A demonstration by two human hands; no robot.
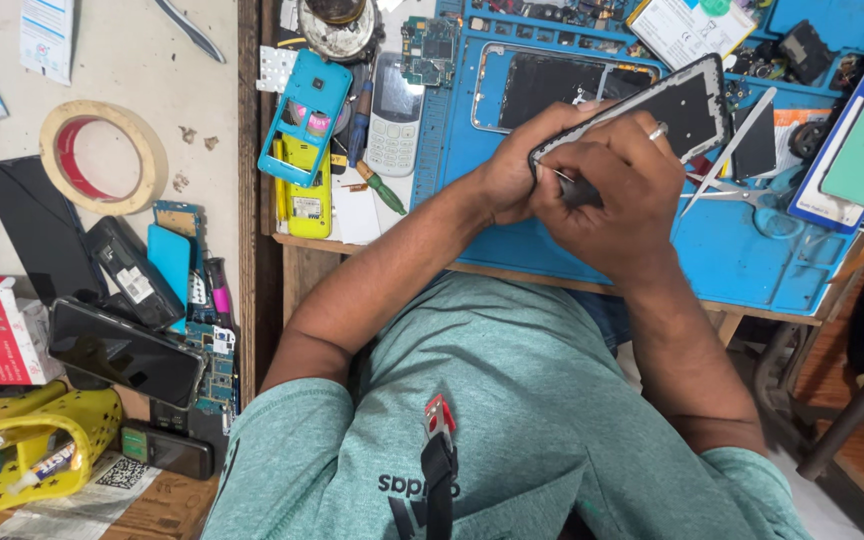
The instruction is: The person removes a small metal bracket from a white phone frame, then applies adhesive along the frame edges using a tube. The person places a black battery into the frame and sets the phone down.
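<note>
Both hands up over the blue work mat [722, 262], busy on a phone frame [677, 100]. Left hand [512, 175] wrapped around the lower end of that dark, opened frame, gripping it tilted off the mat. Right hand [612, 205] clenched on a thin dark tool [574, 190], tip pressed at the frame's edge just beside the left thumb (ring showing on one right finger). Frame itself held in the air between the two hands, upper corner pointing toward the far right of the mat.

Behind it on the mat, a second phone shell [552, 85] lying flat, silver-rimmed. Tweezers [727, 150] and scissors [742, 195] resting just right of the hands. Left of the mat, a white keypad phone [395, 115], a teal back cover [307, 115] over a yellow one [304, 190], a small screwdriver [382, 188]. Well apart on the left table: a roll of tape [102, 155], a dark phone [127, 350], a yellow basket [22, 450].
</note>
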